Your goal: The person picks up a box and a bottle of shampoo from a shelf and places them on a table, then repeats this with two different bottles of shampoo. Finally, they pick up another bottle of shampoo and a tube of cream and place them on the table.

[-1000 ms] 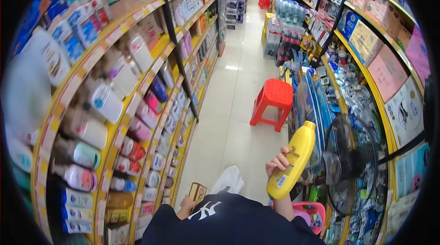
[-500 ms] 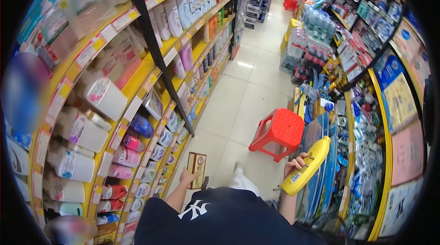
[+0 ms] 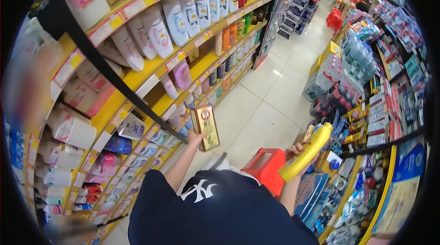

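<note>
Both items are in hand, neither set down. The person's left hand (image 3: 195,139) pinches a box (image 3: 207,129) beside the shelves (image 3: 203,39); the right hand (image 3: 293,152) grips a tilted yellow bottle (image 3: 308,152).

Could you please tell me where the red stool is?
The red stool is low in the head view, right of centre, left of the yellow bottle.

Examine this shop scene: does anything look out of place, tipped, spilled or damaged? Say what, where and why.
The red stool stands on the aisle floor near the shelves on the right, where people would walk, so it looks slightly out of place. No spill or damage is visible.
</note>
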`<state>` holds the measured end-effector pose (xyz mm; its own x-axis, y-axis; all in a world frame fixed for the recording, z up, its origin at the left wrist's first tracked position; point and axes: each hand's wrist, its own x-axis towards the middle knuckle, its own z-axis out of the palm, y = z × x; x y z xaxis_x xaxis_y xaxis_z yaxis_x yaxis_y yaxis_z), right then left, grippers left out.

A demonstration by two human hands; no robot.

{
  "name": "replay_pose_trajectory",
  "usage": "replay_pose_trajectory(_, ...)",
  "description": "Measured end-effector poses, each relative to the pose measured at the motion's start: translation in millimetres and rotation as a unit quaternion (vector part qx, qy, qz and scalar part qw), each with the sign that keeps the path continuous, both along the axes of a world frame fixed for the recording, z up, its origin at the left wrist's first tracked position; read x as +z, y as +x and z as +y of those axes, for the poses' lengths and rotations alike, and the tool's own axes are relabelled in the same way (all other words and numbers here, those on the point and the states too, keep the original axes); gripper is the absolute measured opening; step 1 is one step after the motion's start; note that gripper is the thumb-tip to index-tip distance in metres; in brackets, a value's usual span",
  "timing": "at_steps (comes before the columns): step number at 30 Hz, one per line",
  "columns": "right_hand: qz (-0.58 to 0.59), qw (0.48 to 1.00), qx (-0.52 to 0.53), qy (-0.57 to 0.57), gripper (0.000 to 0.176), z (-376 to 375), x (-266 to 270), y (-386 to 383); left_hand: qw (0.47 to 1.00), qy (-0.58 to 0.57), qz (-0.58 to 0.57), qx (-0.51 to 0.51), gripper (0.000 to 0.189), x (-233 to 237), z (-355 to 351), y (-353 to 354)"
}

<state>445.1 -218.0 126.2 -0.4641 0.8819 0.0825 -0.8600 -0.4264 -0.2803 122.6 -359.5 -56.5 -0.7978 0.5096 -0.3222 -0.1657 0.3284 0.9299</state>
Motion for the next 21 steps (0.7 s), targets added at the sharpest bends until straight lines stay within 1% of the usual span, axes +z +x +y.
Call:
replay_pose_trajectory(1, -0.014, 1.0, 0.028, 0.001, 0.055, 12.9, -2.1, -9.4, 0.999, 0.028, -0.015, -0.005, 0.06, 22.1, 23.1, -5.6)
replay_pose_trajectory(2, -0.033, 0.998, 0.047, -0.008, 0.057, 28.3, -15.2, -15.1, 0.996, 0.08, -0.034, 0.014, 0.058, 35.8, 45.1, -12.7)
replay_pose_trajectory(3, -0.041, 0.998, 0.054, -0.015, 0.057, 40.3, -17.5, -24.1, 0.99, 0.131, -0.05, 0.034, 0.057, 47.5, 66.2, -22.4)
replay_pose_trajectory(5, -0.056, 0.996, 0.064, -0.033, 0.057, 60.0, -24.7, -44.4, 0.985, 0.152, -0.036, 0.068, 0.053, 68.6, 107.2, -43.8)
replay_pose_trajectory(6, -0.065, 0.994, 0.066, -0.058, 0.056, 72.6, -27.2, -51.6, 0.983, 0.159, -0.013, 0.088, 0.052, 66.3, 127.1, -58.8)
replay_pose_trajectory(7, -0.063, 0.994, 0.073, -0.057, 0.055, 87.5, -31.7, -58.5, 0.98, 0.167, 0.009, 0.107, 0.051, 66.2, 147.0, -72.9)
replay_pose_trajectory(9, -0.062, 0.993, 0.085, -0.053, 0.052, 119.9, -41.8, -72.2, 0.982, 0.138, 0.058, 0.113, 0.051, 72.0, 181.3, -105.9)
replay_pose_trajectory(12, -0.152, 0.983, 0.049, -0.095, 0.047, 171.6, -53.5, -92.4, 0.975, 0.088, 0.14, 0.15, 0.05, 73.8, 216.8, -137.2)
replay_pose_trajectory(13, -0.16, 0.98, 0.039, -0.108, 0.043, 188.0, -50.9, -102.9, 0.969, 0.074, 0.169, 0.166, 0.05, 75.2, 230.9, -148.0)
replay_pose_trajectory(14, -0.183, 0.977, 0.045, -0.1, 0.044, 207.3, -53.4, -112.7, 0.97, 0.071, 0.149, 0.177, 0.049, 74.0, 239.0, -158.0)
replay_pose_trajectory(15, -0.207, 0.973, 0.05, -0.09, 0.044, 226.1, -59.6, -120.0, 0.967, 0.065, 0.161, 0.187, 0.051, 72.2, 244.6, -165.7)
replay_pose_trajectory(16, -0.218, 0.971, 0.085, -0.041, 0.045, 244.4, -65.4, -126.2, 0.962, 0.06, 0.173, 0.201, 0.052, 70.1, 249.9, -173.1)
replay_pose_trajectory(17, -0.239, 0.965, 0.101, -0.049, 0.044, 261.2, -64.2, -139.1, 0.957, 0.053, 0.185, 0.218, 0.053, 71.2, 258.9, -182.4)
replay_pose_trajectory(19, -0.299, 0.944, 0.123, -0.072, 0.045, 295.8, -77.5, -163.3, 0.946, 0.05, 0.206, 0.244, 0.049, 67.9, 273.7, -204.5)
replay_pose_trajectory(21, -0.365, 0.913, 0.166, -0.073, 0.044, 322.7, -86.9, -193.0, 0.939, 0.027, 0.221, 0.263, 0.045, 60.0, 273.5, -219.9)
